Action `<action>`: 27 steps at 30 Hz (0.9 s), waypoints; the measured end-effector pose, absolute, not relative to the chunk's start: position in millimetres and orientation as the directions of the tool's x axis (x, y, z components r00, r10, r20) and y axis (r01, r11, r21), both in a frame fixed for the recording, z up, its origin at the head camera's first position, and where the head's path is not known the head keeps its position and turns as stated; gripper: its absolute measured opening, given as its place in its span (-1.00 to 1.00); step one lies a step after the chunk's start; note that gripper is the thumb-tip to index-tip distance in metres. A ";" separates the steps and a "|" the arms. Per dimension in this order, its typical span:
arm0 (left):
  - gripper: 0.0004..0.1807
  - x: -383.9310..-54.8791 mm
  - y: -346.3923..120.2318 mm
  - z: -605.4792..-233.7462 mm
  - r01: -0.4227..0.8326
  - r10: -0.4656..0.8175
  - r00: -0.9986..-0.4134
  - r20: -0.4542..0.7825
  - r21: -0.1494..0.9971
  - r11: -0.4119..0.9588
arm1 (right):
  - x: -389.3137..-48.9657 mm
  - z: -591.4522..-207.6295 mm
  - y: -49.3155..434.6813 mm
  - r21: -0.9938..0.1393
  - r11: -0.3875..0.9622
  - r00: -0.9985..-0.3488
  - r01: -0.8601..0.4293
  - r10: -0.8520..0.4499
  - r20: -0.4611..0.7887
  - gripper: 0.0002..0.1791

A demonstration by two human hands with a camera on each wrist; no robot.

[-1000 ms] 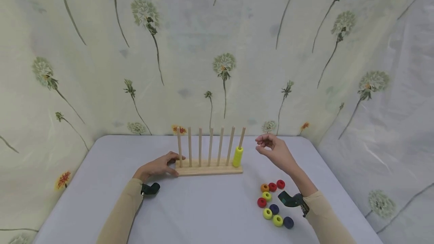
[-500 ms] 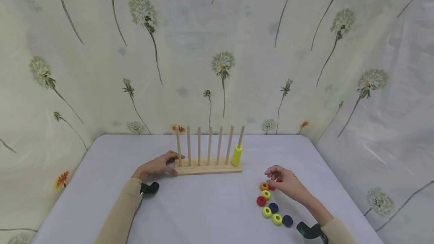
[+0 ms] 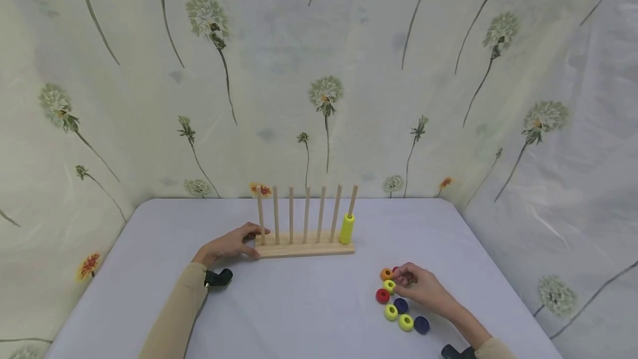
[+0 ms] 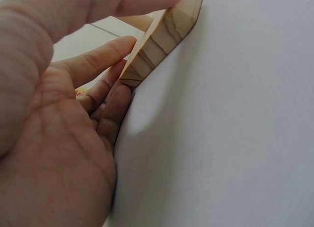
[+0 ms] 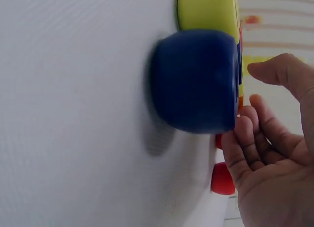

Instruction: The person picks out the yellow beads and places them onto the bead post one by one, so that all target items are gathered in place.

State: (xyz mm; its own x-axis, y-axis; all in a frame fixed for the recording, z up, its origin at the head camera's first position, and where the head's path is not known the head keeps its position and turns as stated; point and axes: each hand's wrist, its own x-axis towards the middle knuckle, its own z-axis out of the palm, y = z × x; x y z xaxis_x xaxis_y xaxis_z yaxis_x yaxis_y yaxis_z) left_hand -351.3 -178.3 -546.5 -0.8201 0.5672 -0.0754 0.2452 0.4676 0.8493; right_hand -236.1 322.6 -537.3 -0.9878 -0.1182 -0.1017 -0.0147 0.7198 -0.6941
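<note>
My left hand [image 3: 229,244] grips the left end of a wooden peg stand [image 3: 304,250], thumb at the front edge and fingers behind. In the left wrist view, fingers touch the stand's striped end [image 4: 152,50]. Several upright pegs rise from it; the rightmost carries a stack of yellow beads [image 3: 346,230]. My right hand [image 3: 423,291] is low over the loose beads, thumb and fingers apart close to a yellow bead [image 3: 386,289] and an orange bead [image 3: 384,276]. A red bead behind is partly hidden by the fingers. Nothing shows between thumb and fingers in the right wrist view.
A red bead [image 3: 382,296], two dark blue beads [image 3: 421,326] and two more yellow beads [image 3: 406,323] lie nearer on the white table [image 3: 299,309]. A blue bead [image 5: 194,82] looms large in the right wrist view. A flower-print cloth [image 3: 279,71] hangs behind the table.
My right hand has come down from beside the yellow stack toward the near right, to the loose beads. My left hand stays on the peg stand.
</note>
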 end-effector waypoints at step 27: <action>-0.27 -351.5 -178.5 -547.7 0.205 0.541 -0.835 -0.100 0.857 0.474 | -238.0 -535.7 304.2 -0.553 0.830 -0.993 -0.078 -0.115 -0.033 -0.66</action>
